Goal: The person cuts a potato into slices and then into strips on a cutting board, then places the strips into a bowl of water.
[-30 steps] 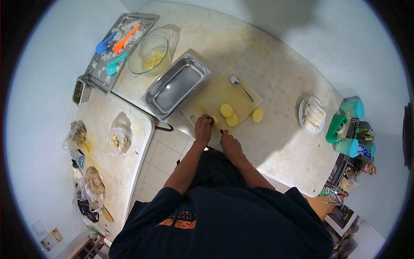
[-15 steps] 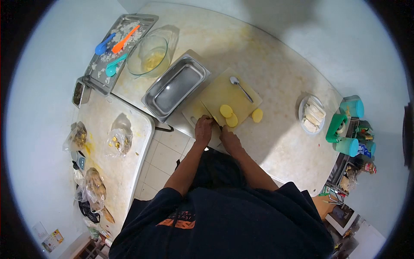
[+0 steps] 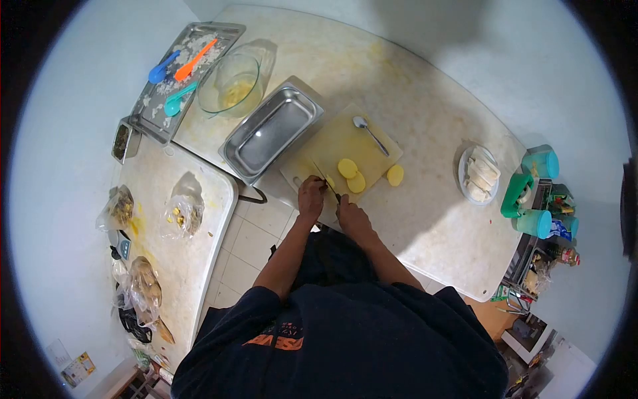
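My right hand [image 3: 353,218] is closed round the handle of a knife [image 3: 326,178], whose thin blade points up and left over the pale cutting board [image 3: 339,136]. Beside the blade, my left hand [image 3: 311,197] is closed, fingertips bent; what they hold is hidden. A small yellow piece [image 3: 330,181] shows against the knife. Two yellow slices, potato-like, lie overlapping on the board: an upper slice [image 3: 347,167] and a lower slice [image 3: 357,182]. Another yellow piece [image 3: 395,175] rests by the board's right edge. A metal spoon [image 3: 371,135] lies on the board's upper right.
An empty steel pan [image 3: 229,151] stands left of the board, with a glass bowl [image 3: 211,74] beyond it. A metal tray [image 3: 147,120] holds white bits and plastic spoons. White pieces fill a plate [image 3: 463,174] at right. Plastic bags [image 3: 146,286] lie on the left table.
The knife has shifted slightly and its blade is turned a little steeper. Both hands have moved only slightly, and the slices stay in place on the board.
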A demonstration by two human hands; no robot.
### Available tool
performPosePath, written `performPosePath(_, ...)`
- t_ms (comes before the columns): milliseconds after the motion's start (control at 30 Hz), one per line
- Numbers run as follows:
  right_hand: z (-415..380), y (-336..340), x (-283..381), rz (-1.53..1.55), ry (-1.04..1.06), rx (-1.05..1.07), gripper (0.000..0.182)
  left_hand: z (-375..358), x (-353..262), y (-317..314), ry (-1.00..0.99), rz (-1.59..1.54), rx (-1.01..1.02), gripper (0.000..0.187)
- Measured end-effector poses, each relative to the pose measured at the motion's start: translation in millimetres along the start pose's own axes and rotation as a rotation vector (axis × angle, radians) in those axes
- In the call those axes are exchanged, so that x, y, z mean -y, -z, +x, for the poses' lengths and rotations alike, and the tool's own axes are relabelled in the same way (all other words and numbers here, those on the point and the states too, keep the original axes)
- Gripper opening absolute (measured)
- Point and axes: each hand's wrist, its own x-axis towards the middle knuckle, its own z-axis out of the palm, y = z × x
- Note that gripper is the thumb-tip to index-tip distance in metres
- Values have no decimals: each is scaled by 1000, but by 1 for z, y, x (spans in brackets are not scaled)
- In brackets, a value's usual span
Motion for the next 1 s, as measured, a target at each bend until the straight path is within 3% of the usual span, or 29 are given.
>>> performPosePath(167,-4,-3,4,-16,-11,-4,21,-11,22,-12,-43,61,-12,12)
performPosePath(367,3,-2,11,4,-30,31,18,-2,3,-2,160,-89,66,5)
performPosePath(467,3,2,14,-16,-14,0,18,-2,9,-5,74,65,45,14)
performPosePath(567,0,9,19,9,-67,64,18,3,-4,1,420,-84,120,20)
performPosePath(667,1,2,12,-31,-29,51,18,-2,4,1,197,-4,90,19)
performPosePath(767,2,4,11,-44,-9,61,17,0,-3,2,349,-82,86,16)
performPosePath(1000,1,10,15,-42,-2,84,17,-5,10,-2,261,34,117,8)
